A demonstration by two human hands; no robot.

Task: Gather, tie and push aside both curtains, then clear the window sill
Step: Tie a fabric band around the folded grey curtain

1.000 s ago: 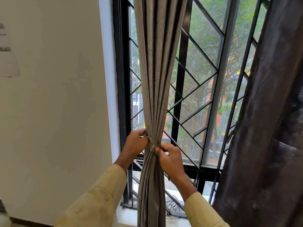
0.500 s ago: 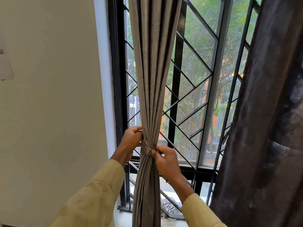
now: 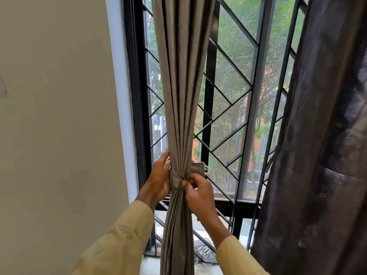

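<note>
The left curtain (image 3: 182,92), grey-brown, hangs gathered into a narrow bundle in front of the window. A matching fabric tie-back (image 3: 175,178) wraps around its waist, with one loose end (image 3: 197,169) sticking out to the right. My left hand (image 3: 159,178) grips the bundle and band from the left side. My right hand (image 3: 199,192) pinches the band at the front right. The right curtain (image 3: 325,155), dark brown, hangs loose and ungathered at the right. A bare strip of the white window sill (image 3: 151,264) shows at the bottom.
A black window frame with a diagonal metal grille (image 3: 226,92) stands behind the curtains. A coiled grey cable (image 3: 204,250) lies on the sill behind the left curtain. A plain beige wall (image 3: 59,126) fills the left side.
The view shifted left and closer. The tie-back now lies flatter around the bundle and its loose end has come out to the right. Both hands stay on the band.
</note>
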